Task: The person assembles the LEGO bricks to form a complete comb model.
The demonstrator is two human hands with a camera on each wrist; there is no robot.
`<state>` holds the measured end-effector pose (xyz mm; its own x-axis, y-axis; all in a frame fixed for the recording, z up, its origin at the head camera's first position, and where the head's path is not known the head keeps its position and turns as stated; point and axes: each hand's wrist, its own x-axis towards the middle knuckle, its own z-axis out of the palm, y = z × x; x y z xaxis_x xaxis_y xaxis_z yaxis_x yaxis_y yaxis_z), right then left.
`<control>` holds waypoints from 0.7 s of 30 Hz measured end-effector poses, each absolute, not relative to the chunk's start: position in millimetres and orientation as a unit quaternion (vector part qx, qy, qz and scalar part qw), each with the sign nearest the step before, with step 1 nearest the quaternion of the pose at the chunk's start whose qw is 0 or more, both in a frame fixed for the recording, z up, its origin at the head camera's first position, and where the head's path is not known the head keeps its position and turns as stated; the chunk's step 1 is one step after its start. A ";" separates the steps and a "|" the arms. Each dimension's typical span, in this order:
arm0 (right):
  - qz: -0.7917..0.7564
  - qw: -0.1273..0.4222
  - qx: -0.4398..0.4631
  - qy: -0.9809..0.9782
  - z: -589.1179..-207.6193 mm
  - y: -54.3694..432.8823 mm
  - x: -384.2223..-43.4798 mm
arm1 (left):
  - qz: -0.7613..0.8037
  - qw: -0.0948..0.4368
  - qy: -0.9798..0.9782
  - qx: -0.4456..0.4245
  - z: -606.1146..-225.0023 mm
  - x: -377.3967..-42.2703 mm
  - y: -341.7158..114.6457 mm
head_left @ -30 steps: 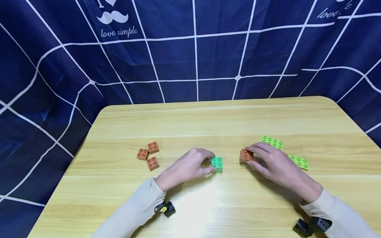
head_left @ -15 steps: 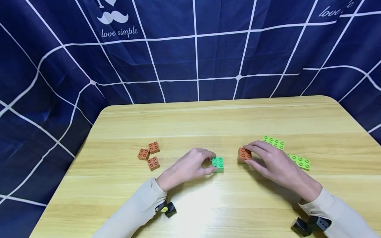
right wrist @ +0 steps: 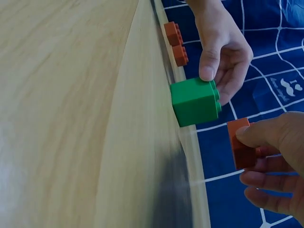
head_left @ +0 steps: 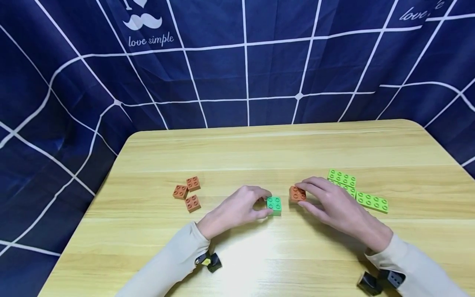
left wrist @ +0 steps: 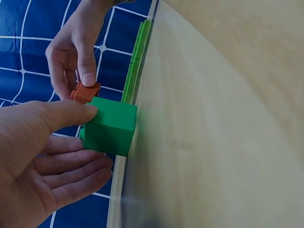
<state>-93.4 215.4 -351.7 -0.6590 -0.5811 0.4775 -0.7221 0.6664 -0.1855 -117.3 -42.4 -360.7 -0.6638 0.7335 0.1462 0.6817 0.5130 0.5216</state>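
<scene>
My fingers (left wrist: 71, 162) pinch: left hand (head_left: 237, 209), angled toward two o'clock, grips the green block (head_left: 274, 205); right hand (head_left: 335, 208), angled toward ten, holds the orange block (head_left: 296, 194) aloft, at the green block's two o'clock.

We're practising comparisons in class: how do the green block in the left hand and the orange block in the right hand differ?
Height: the green block is taller; the orange block is flatter.
Position: the green block rests on the table, while the orange block is held above it.
Shared: both have studs on top, and each is pinched by one hand.
</scene>
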 end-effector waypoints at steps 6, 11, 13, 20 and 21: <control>0.185 0.198 0.375 -0.887 -354.3 209.6 -93.7 | 0.277 0.045 0.868 0.409 -362.1 -116.5 -41.9; 0.188 0.202 0.379 -0.883 -355.2 206.2 -93.7 | 0.281 0.045 0.865 0.413 -362.8 -116.6 -42.1; 0.192 0.201 0.380 -0.882 -354.7 204.8 -93.4 | 0.284 0.043 0.862 0.417 -363.2 -116.9 -42.2; 0.210 0.198 0.388 -0.875 -352.6 200.1 -93.1 | 0.292 0.038 0.856 0.424 -363.2 -117.3 -41.8; 0.212 0.196 0.389 -0.875 -352.4 199.4 -93.1 | 0.292 0.038 0.856 0.424 -363.2 -117.2 -41.7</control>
